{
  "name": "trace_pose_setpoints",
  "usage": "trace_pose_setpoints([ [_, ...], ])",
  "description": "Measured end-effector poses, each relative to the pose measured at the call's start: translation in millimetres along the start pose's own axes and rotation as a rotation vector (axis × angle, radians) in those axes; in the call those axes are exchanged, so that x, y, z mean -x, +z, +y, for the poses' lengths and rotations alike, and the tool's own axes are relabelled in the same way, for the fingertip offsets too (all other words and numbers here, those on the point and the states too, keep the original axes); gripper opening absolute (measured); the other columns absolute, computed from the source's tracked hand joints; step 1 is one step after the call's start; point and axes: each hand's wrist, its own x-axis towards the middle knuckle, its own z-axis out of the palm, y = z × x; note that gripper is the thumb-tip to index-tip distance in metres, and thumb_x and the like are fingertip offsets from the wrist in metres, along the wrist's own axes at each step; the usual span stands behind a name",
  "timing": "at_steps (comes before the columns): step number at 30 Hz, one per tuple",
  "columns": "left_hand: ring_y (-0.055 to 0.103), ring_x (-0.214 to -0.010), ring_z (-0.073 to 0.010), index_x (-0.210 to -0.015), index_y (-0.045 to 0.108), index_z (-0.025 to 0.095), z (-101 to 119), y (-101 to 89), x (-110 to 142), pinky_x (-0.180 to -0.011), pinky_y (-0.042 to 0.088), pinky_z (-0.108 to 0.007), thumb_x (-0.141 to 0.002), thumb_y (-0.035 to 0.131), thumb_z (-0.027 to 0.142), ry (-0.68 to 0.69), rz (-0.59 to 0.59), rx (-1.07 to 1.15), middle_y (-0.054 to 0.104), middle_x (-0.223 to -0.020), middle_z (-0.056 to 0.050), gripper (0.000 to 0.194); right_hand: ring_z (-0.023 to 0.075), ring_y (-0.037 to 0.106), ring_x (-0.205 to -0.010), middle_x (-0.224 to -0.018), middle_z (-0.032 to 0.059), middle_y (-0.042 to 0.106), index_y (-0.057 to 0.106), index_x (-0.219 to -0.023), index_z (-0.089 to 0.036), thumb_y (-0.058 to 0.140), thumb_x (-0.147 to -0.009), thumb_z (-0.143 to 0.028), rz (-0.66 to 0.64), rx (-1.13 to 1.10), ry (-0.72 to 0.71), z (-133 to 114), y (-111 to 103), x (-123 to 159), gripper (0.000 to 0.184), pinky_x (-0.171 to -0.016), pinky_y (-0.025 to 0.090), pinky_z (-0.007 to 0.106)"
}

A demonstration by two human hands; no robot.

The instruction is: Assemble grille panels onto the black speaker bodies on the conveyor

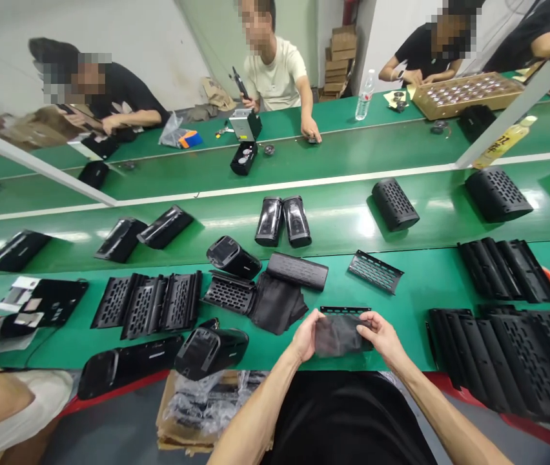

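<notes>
Black mesh sheet (337,337), held over a perforated panel (345,310) near the table's (401,303) near edge, with only the panel's far rim in view. Gripped at the left edge by the left hand (306,336); pinched at the far right corner between thumb and fingers of the right hand (376,332). Flanked on the left by a pile of dark cloth (277,311), partly under a slotted cover (299,271) on its far side. Beyond, slightly to the right, a loose slotted panel (376,271). At far right and near right, stacked panels (498,355); farther left, a row of grilles (146,303).
</notes>
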Motion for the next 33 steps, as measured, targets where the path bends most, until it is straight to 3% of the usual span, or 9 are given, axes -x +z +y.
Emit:
trace_pose_setpoints([
  [3,0.070,-0.073,-0.0218,-0.103,0.065,0.020,-8,6.4,-20,-0.071,0.057,-0.036,-0.092,0.054,0.071,0.038,0.085,-0.202,0.073,-0.088,-0.006,0.054,0.0263,0.068,-0.092,-0.098,0.0045,0.073,0.061,-0.111,-0.025,0.079,-0.072,-0.052,0.109,0.138,-0.082,12,-11,-11,0.050,-0.085,0.053,0.038],
  [8,0.067,-0.106,-0.0252,-0.101,0.069,0.024,-20,13.3,-36,-0.095,0.049,-0.036,-0.090,0.070,0.035,0.116,0.255,-0.616,0.073,-0.106,-0.006,0.016,0.0249,0.064,-0.079,-0.088,0.0001,0.069,0.063,-0.119,-0.028,0.069,-0.075,-0.039,0.237,0.435,-0.098,29,-21,-21,0.046,-0.084,0.051,0.042],
  [12,0.063,-0.118,-0.0276,-0.115,0.066,0.025,-27,13.2,-35,-0.097,0.046,-0.037,-0.092,0.067,0.023,0.115,0.362,-0.820,0.068,-0.123,-0.010,0.023,0.0264,0.062,-0.089,-0.100,0.0022,0.066,0.059,-0.135,-0.028,0.066,-0.079,-0.039,0.309,0.600,-0.119,35,-29,-26,0.058,-0.088,0.050,0.043],
  [15,0.065,-0.112,-0.0279,-0.129,0.061,0.024,-28,9.9,-38,-0.093,0.046,-0.038,-0.094,0.065,0.023,0.116,0.405,-0.864,0.065,-0.125,-0.011,0.035,0.0266,0.060,-0.092,-0.109,0.0054,0.063,0.063,-0.132,-0.027,0.067,-0.081,-0.043,0.306,0.650,-0.120,33,-33,-33,0.053,-0.089,0.049,0.043],
  [18,0.066,-0.105,-0.0259,-0.128,0.063,0.026,-25,6.0,-42,-0.090,0.046,-0.036,-0.095,0.064,0.022,0.128,0.404,-0.840,0.065,-0.120,-0.009,0.034,0.0257,0.059,-0.090,-0.104,0.0057,0.062,0.071,-0.109,-0.025,0.065,-0.081,-0.042,0.273,0.650,-0.104,26,-35,-40,0.033,-0.087,0.048,0.042],
  [22,0.063,-0.105,-0.0238,-0.103,0.070,0.025,-16,0.3,-39,-0.091,0.046,-0.034,-0.092,0.067,0.027,0.179,0.392,-0.711,0.063,-0.112,-0.005,0.011,0.0231,0.059,-0.081,-0.084,0.0011,0.064,0.067,-0.088,-0.025,0.067,-0.078,-0.043,0.168,0.565,-0.071,10,-42,-42,0.020,-0.080,0.048,0.037],
  [25,0.063,-0.099,-0.0215,-0.092,0.067,0.023,-7,-2.7,-29,-0.088,0.049,-0.032,-0.086,0.075,0.037,0.216,0.342,-0.543,0.063,-0.102,-0.003,0.017,0.0195,0.056,-0.066,-0.068,-0.0042,0.060,0.062,-0.087,-0.025,0.070,-0.079,-0.051,0.043,0.436,-0.028,-8,-49,-35,0.028,-0.065,0.046,0.032],
  [28,0.063,-0.082,-0.0176,-0.100,0.063,0.022,5,-1.7,-15,-0.076,0.051,-0.029,-0.087,0.073,0.053,0.213,0.259,-0.335,0.065,-0.092,-0.001,0.035,0.0152,0.050,-0.053,-0.062,-0.0071,0.054,0.059,-0.090,-0.024,0.071,-0.082,-0.062,-0.049,0.299,0.022,-32,-53,-20,0.040,-0.052,0.040,0.028],
  [33,0.065,-0.080,-0.0154,-0.113,0.060,0.021,33,4.4,8,-0.074,0.052,-0.026,-0.080,0.080,0.059,0.232,0.164,-0.060,0.069,-0.099,-0.003,0.054,0.0143,0.054,-0.061,-0.075,-0.0033,0.062,0.066,-0.109,-0.022,0.081,-0.081,-0.062,-0.106,0.105,0.022,-76,-49,12,0.051,-0.055,0.040,0.027],
])
